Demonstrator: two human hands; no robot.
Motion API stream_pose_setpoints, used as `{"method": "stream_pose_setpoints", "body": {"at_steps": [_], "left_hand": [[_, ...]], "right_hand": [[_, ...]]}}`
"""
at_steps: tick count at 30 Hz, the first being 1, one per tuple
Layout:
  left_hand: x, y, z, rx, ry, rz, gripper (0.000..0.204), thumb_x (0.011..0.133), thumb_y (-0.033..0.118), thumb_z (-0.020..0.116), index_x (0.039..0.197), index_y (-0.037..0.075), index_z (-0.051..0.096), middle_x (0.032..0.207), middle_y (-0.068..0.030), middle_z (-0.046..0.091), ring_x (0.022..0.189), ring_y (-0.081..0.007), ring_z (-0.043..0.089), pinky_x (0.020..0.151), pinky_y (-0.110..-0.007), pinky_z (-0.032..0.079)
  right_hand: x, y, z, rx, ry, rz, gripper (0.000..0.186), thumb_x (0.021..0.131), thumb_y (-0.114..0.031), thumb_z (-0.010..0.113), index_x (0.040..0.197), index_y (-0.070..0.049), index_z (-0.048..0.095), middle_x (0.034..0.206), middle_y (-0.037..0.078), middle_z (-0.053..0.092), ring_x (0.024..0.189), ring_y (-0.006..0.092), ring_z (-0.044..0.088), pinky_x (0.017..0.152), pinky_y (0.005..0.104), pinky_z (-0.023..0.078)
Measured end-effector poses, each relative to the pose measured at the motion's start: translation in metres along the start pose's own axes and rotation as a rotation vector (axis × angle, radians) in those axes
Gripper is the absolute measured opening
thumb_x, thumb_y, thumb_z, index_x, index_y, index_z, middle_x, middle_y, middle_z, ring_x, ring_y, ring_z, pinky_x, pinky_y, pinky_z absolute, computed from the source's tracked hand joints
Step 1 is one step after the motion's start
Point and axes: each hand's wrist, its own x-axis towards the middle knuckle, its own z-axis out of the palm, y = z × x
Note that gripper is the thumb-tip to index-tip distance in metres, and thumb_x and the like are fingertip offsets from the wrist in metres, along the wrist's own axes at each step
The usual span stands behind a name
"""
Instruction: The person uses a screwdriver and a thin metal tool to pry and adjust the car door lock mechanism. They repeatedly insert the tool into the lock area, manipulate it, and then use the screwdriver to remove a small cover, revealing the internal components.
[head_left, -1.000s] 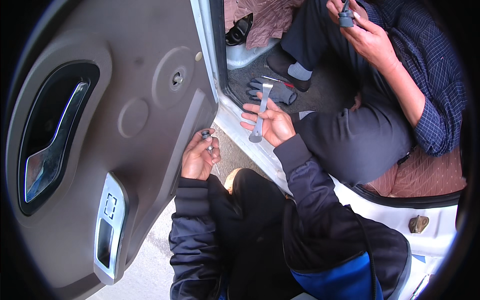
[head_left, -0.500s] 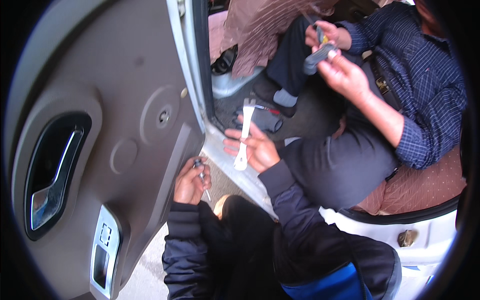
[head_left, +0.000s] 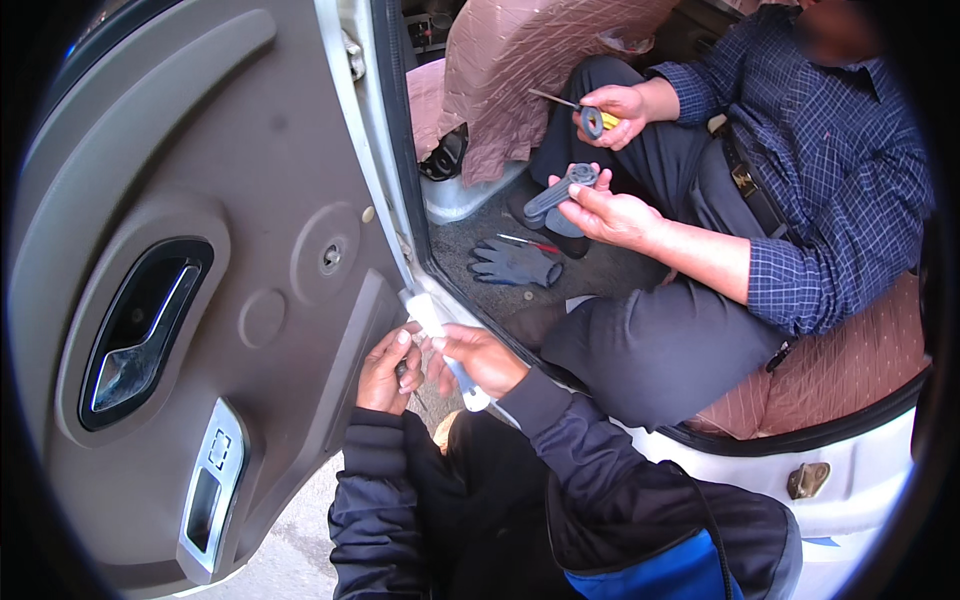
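Observation:
My right hand is closed on a white flat pry tool, which slants past the fingers with its rounded end toward me. Close beside it, my left hand has its fingers curled round a small screwdriver; only a dark bit of it shows, the rest is hidden by the fingers. Both hands meet in front of the lower edge of the brown door panel. This panel carries a round plate with a small spindle.
On the right sits a person holding a grey crank handle and a screwdriver with a yellow grip. A grey glove and a red slim tool lie on the car floor. The door sill runs between.
My right hand has moved left and down with the pry tool, closing its fingers and meeting my left hand. The seated person's hands have come lower and apart.

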Motion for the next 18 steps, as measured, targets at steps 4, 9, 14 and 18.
{"method": "stream_pose_setpoints", "body": {"at_steps": [4, 9, 14, 18], "left_hand": [[-0.001, -0.003, 0.003, 0.058, 0.047, 0.046, 0.02, 0.099, 0.016, 0.069, 0.089, 0.002, 0.06, 0.07, -0.002, 0.052, 0.049, -0.008, 0.041, 0.046, -0.023, 0.031], [-0.004, -0.005, 0.003, 0.081, 0.049, 0.069, 0.017, 0.097, 0.012, 0.07, 0.088, 0.002, 0.06, 0.07, -0.0022, 0.053, 0.049, -0.0084, 0.041, 0.047, -0.024, 0.031], [-0.007, -0.004, 0.002, 0.044, 0.05, 0.087, 0.017, 0.097, 0.012, 0.071, 0.088, 0.002, 0.06, 0.072, -0.0032, 0.056, 0.051, -0.008, 0.042, 0.046, -0.024, 0.031], [-0.011, -0.002, 0.001, 0.008, 0.042, 0.097, 0.017, 0.097, 0.013, 0.07, 0.088, 0.003, 0.06, 0.073, -0.0044, 0.058, 0.051, -0.0078, 0.043, 0.045, -0.024, 0.03]], "right_hand": [[-0.015, 0.011, 0.009, -0.017, -0.052, 0.091, 0.032, 0.111, -0.028, 0.048, 0.119, 0.0, 0.061, 0.089, 0.011, 0.07, 0.067, 0.0178, 0.067, 0.067, 0.0297, 0.053], [-0.023, 0.02, 0.006, -0.056, -0.018, 0.076, 0.028, 0.11, -0.024, 0.048, 0.117, 0.0, 0.06, 0.086, 0.012, 0.069, 0.066, 0.0184, 0.067, 0.063, 0.0306, 0.053], [-0.031, 0.032, 0.002, -0.106, -0.031, 0.055, 0.028, 0.109, -0.021, 0.045, 0.117, 0.001, 0.062, 0.087, 0.012, 0.07, 0.069, 0.0174, 0.068, 0.065, 0.0298, 0.053], [-0.039, 0.039, 0.003, -0.11, -0.018, 0.066, 0.03, 0.109, -0.021, 0.045, 0.118, 0.002, 0.063, 0.088, 0.011, 0.07, 0.072, 0.0167, 0.068, 0.068, 0.0298, 0.053]]}}
